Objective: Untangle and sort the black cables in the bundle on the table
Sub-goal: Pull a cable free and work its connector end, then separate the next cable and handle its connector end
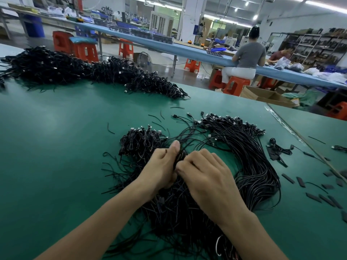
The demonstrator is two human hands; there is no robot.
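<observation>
A big tangled bundle of black cables (249, 162) lies on the green table (56, 147), its plug ends fanned out toward the far side. My left hand (161, 167) grips a small bunch of cables from the bundle, thumb up along them. My right hand (208, 175) sits right beside it, fingers curled and pinching the same bunch of cables (180, 154). A smaller coiled clump of cables (140, 141) lies just beyond my left hand. The cables under my palms are hidden.
A long heap of black cables (84, 70) runs along the table's far left. Short black strips (315, 196) and a small coiled cable (279, 149) lie at the right. A table seam (293, 132) runs there. Beyond, people sit on orange stools (236, 87) at a blue bench.
</observation>
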